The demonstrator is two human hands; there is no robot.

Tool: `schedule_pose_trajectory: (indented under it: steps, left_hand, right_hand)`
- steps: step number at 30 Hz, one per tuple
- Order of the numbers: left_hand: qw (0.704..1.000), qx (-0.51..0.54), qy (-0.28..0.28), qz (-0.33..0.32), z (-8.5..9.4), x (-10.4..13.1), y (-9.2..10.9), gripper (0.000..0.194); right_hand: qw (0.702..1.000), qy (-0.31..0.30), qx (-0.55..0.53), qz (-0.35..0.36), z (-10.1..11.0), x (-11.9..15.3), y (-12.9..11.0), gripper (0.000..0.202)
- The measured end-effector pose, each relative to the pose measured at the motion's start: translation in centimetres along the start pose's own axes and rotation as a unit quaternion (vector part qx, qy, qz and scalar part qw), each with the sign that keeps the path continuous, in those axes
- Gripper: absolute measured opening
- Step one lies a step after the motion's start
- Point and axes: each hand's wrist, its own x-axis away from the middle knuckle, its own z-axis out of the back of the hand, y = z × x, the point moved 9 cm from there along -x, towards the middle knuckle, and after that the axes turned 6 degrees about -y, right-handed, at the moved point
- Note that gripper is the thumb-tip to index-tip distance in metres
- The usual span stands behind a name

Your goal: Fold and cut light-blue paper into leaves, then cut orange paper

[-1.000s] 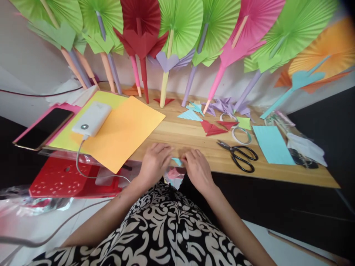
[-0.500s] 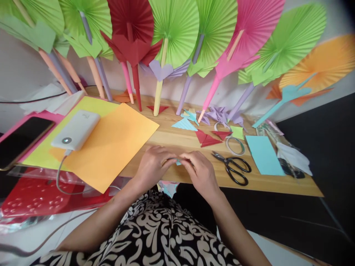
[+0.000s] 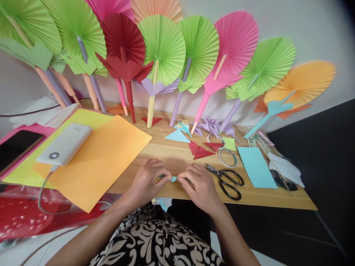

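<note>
A small piece of light blue paper (image 3: 173, 179) shows between my two hands, just above the table's front edge. My left hand (image 3: 151, 180) pinches its left end between thumb and fingers. On the other side my right hand (image 3: 197, 184) pinches the right end, its fingers curled together. Most of the paper is hidden by the fingers. Black-handled scissors (image 3: 229, 181) lie open on the table just right of my right hand. Folded red paper pieces (image 3: 200, 150) and a pleated light blue piece (image 3: 178, 135) lie behind the hands.
Several paper fans (image 3: 162, 50) stand along the wall. On the left, orange paper (image 3: 111, 159) lies under a white power bank (image 3: 66, 143) with a cable, near a phone (image 3: 19, 147). Tape rolls (image 3: 227, 157) and a blue sheet (image 3: 257, 167) are at right.
The camera view has tilted up, showing more of the fans' tops. My hands have moved slightly apart, and more of the blue paper's edge shows between them.
</note>
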Motion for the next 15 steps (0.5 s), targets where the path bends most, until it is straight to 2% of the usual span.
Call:
schedule_pose_trajectory:
  steps: [3,5,8,12,15]
  left_hand:
    - [0.999,0.025,0.024,0.020,0.9,-0.3,-0.8,0.020]
    - [0.997,0.056,0.032,0.050,1.4,-0.4,-1.9,0.020]
    - [0.991,0.098,0.027,0.090,1.3,-0.5,-3.2,0.017]
    - [0.990,0.106,0.013,0.094,0.4,-0.6,-3.0,0.016]
    - [0.992,0.097,0.010,0.084,0.1,-0.7,-2.4,0.015]
  right_hand:
    - [0.999,0.025,0.011,-0.033,2.2,1.1,2.1,0.018]
    - [0.995,0.067,0.021,-0.064,3.8,1.9,3.7,0.015]
    - [0.989,0.126,0.001,-0.076,5.3,2.4,4.4,0.011]
    - [0.995,0.090,-0.034,-0.017,3.6,0.6,2.0,0.020]
    - [0.998,0.056,-0.038,0.011,1.7,-1.0,0.5,0.018]
